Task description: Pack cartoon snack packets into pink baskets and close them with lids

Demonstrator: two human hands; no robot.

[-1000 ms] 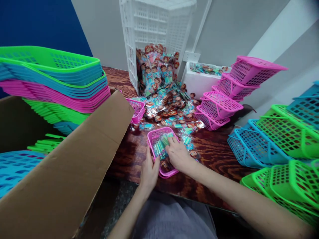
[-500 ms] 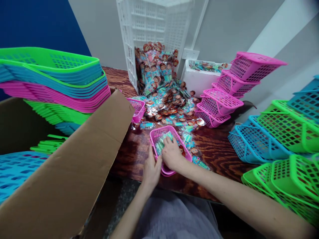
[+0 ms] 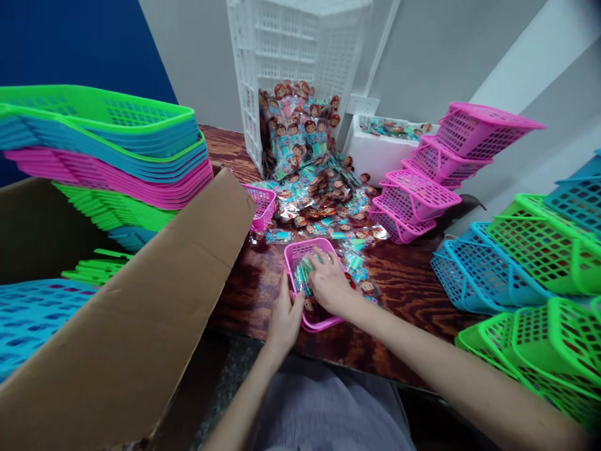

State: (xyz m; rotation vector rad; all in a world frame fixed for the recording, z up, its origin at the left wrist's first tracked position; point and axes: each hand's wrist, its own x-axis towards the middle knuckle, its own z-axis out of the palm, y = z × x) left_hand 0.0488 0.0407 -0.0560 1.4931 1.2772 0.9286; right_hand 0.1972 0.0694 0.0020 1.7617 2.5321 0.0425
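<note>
A small pink plastic basket (image 3: 292, 250) with lattice walls stands on the wooden table in front of me, partly filled with clear packets (image 3: 303, 275) of green and blue pieces. My left hand (image 3: 285, 313) is closed on the basket's near left side, thumb at the rim. Inside the basket, my right hand (image 3: 328, 282) lies over the packets with its fingers apart and bent, touching them. My palm and wrist cover the basket's right side, so what lies under them is hidden.
Loose packets (image 3: 328, 207) spill from a tipped white crate (image 3: 246, 94). A cardboard box (image 3: 188, 282) with nested baskets is at left. A white foam box (image 3: 375, 153), stacked pink baskets (image 3: 417, 194), blue baskets (image 3: 488, 269) and green baskets (image 3: 530, 338) stand right.
My right hand has shifted slightly within the basket and its fingers have spread more. My left hand stays at the basket's side. The view has moved slightly.
</note>
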